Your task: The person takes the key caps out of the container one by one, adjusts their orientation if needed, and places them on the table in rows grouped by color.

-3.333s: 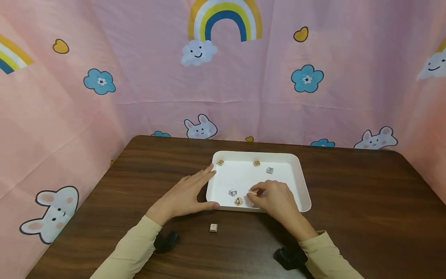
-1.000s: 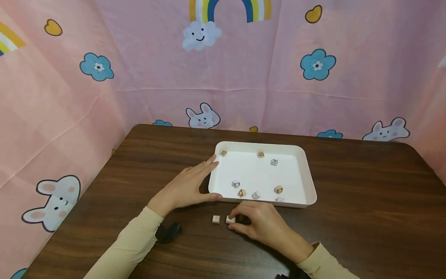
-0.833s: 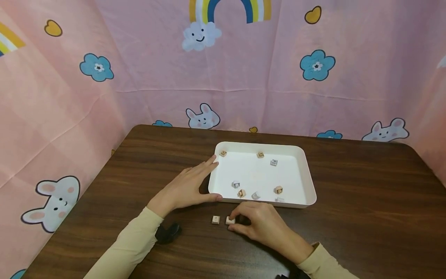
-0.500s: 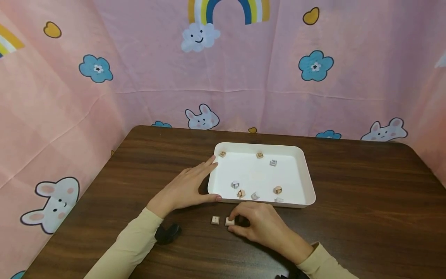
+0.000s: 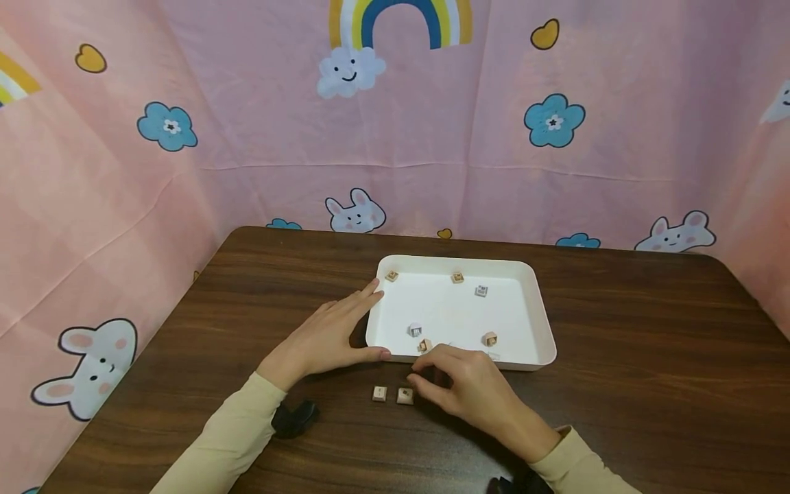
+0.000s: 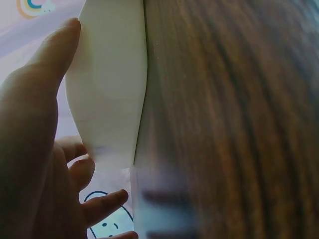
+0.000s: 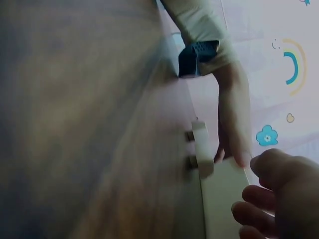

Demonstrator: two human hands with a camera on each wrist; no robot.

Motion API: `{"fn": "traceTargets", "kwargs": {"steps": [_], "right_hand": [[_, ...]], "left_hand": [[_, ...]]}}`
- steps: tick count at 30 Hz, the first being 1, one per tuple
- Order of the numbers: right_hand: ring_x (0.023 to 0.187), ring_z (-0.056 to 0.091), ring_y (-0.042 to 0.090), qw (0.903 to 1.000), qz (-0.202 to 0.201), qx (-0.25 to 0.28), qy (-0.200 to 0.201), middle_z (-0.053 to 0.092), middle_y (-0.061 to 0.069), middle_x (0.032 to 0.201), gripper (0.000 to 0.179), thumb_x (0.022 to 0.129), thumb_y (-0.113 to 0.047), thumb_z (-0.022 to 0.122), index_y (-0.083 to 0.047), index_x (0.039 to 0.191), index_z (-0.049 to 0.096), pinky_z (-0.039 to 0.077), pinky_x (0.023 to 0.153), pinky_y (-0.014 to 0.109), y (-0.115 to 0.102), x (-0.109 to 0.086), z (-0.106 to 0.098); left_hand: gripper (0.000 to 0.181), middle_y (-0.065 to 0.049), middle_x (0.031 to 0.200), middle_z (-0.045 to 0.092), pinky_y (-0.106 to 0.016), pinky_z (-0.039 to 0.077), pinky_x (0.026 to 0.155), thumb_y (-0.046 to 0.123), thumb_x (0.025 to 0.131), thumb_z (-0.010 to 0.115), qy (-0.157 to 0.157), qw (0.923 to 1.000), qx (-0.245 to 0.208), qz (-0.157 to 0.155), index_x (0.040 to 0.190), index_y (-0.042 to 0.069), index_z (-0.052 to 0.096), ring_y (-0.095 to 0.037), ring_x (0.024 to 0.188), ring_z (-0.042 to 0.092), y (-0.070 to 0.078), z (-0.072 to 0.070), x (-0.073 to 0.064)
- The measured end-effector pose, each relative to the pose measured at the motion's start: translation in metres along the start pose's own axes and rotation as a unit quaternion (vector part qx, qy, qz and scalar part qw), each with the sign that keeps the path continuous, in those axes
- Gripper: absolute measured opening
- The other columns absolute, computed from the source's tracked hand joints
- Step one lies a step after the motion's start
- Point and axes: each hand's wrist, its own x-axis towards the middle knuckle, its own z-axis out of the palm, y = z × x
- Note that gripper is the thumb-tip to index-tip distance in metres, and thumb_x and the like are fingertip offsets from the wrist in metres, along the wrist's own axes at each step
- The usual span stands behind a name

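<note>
Two beige keycaps, a left one point(image 5: 379, 394) and a right one point(image 5: 404, 396), sit side by side on the table in front of a white tray point(image 5: 542, 322). My right hand point(image 5: 472, 391) hovers just right of the right keycap, thumb and fingers loosely bent, nothing visible between them. The left hand point(image 5: 327, 339) rests against the tray's left end, its thumb at the near corner and fingertips along the side wall. In the left wrist view its thumb point(image 6: 57, 50) touches the tray wall point(image 6: 107, 84).
Several more keycaps lie scattered in the tray, among them a beige one point(image 5: 490, 339), a grey one point(image 5: 481, 291) and another beige one point(image 5: 457, 277). Some near the front wall are partly hidden by the right hand. Dark wooden table point(image 5: 629, 357); patterned cloth point(image 5: 432, 137) behind.
My right hand has carried a keycap out of the tray, set it right of the first one, then let go and lifted slightly away. The left hand stays at the tray.
</note>
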Motion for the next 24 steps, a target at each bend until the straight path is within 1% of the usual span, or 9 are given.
{"fn": "traceTargets", "kwargs": {"steps": [5, 8, 10, 13, 15, 17, 19, 21, 24], "right_hand": [[0.058, 0.053, -0.006, 0.9998, 0.010, -0.013, 0.009, 0.074, -0.010, 0.085, 0.016, 0.083, -0.012, 0.084, -0.018, 0.094, 0.074, 0.045, 0.055, 0.009, 0.006, 0.002, -0.005], [0.055, 0.049, -0.008, 0.9994, 0.008, -0.022, 0.026, 0.075, -0.010, 0.084, 0.017, 0.082, -0.011, 0.084, -0.018, 0.095, 0.075, 0.042, 0.052, 0.008, 0.009, 0.003, -0.006], [0.054, 0.048, -0.008, 0.9985, 0.008, -0.035, 0.041, 0.075, -0.010, 0.083, 0.015, 0.083, -0.011, 0.083, -0.018, 0.094, 0.076, 0.040, 0.050, 0.009, 0.011, 0.003, -0.006], [0.054, 0.052, -0.004, 0.9956, 0.017, -0.060, 0.070, 0.074, -0.011, 0.080, 0.011, 0.083, -0.015, 0.082, -0.020, 0.091, 0.076, 0.041, 0.050, 0.012, 0.013, 0.004, -0.006], [0.060, 0.057, 0.002, 0.9940, 0.032, -0.068, 0.079, 0.073, -0.012, 0.081, 0.008, 0.084, -0.018, 0.081, -0.021, 0.089, 0.076, 0.045, 0.053, 0.017, 0.015, 0.004, -0.005], [0.069, 0.060, 0.008, 0.9935, 0.045, -0.071, 0.076, 0.073, -0.010, 0.086, 0.008, 0.085, -0.021, 0.082, -0.020, 0.091, 0.076, 0.048, 0.061, 0.023, 0.017, 0.003, -0.005], [0.079, 0.062, 0.012, 0.9935, 0.055, -0.079, 0.061, 0.072, -0.008, 0.094, 0.012, 0.086, -0.024, 0.082, -0.019, 0.095, 0.076, 0.049, 0.069, 0.028, 0.020, 0.003, -0.004], [0.087, 0.063, 0.014, 0.9930, 0.060, -0.093, 0.043, 0.071, -0.006, 0.101, 0.016, 0.087, -0.026, 0.081, -0.018, 0.100, 0.076, 0.049, 0.075, 0.032, 0.022, 0.001, -0.003], [0.095, 0.065, 0.014, 0.9895, 0.064, -0.129, 0.014, 0.071, -0.006, 0.109, 0.020, 0.091, -0.032, 0.077, -0.020, 0.107, 0.076, 0.049, 0.080, 0.034, 0.024, 0.000, -0.002]], "left_hand": [[0.104, 0.006, 0.171, 0.013, -0.062, 0.032, 0.117, 0.081, 0.084, 0.057, -0.003, 1.0000, -0.003, -0.002, 0.164, 0.023, 0.025, -0.027, 0.154, 0.030, 0.001, 0.000, 0.001], [0.104, 0.006, 0.171, 0.013, -0.062, 0.032, 0.117, 0.081, 0.084, 0.057, -0.003, 1.0000, -0.003, -0.003, 0.164, 0.022, 0.025, -0.027, 0.154, 0.030, 0.001, 0.000, 0.001], [0.104, 0.007, 0.171, 0.012, -0.062, 0.032, 0.117, 0.082, 0.084, 0.057, -0.004, 1.0000, -0.002, -0.003, 0.164, 0.023, 0.025, -0.027, 0.154, 0.029, 0.001, 0.000, 0.001], [0.105, 0.006, 0.171, 0.012, -0.062, 0.032, 0.117, 0.081, 0.084, 0.057, -0.003, 1.0000, -0.001, -0.002, 0.164, 0.022, 0.025, -0.026, 0.154, 0.029, 0.001, 0.001, 0.001], [0.104, 0.005, 0.171, 0.013, -0.063, 0.032, 0.116, 0.081, 0.084, 0.057, 0.000, 1.0000, 0.000, 0.000, 0.164, 0.021, 0.025, -0.026, 0.154, 0.029, 0.001, 0.001, 0.001], [0.104, 0.004, 0.171, 0.014, -0.064, 0.032, 0.116, 0.080, 0.085, 0.058, 0.003, 1.0000, 0.001, 0.003, 0.163, 0.020, 0.026, -0.027, 0.154, 0.029, 0.001, 0.001, 0.000], [0.103, 0.004, 0.171, 0.014, -0.065, 0.032, 0.116, 0.079, 0.085, 0.058, 0.004, 1.0000, 0.001, 0.005, 0.163, 0.020, 0.027, -0.027, 0.154, 0.029, 0.001, 0.002, 0.000], [0.103, 0.003, 0.171, 0.014, -0.064, 0.033, 0.115, 0.079, 0.085, 0.058, 0.005, 1.0000, 0.001, 0.007, 0.163, 0.020, 0.027, -0.027, 0.154, 0.030, 0.001, 0.002, 0.000], [0.103, 0.004, 0.171, 0.013, -0.062, 0.033, 0.116, 0.079, 0.085, 0.059, 0.004, 1.0000, -0.002, 0.005, 0.164, 0.021, 0.026, -0.026, 0.153, 0.030, 0.001, 0.001, 0.000]]}}
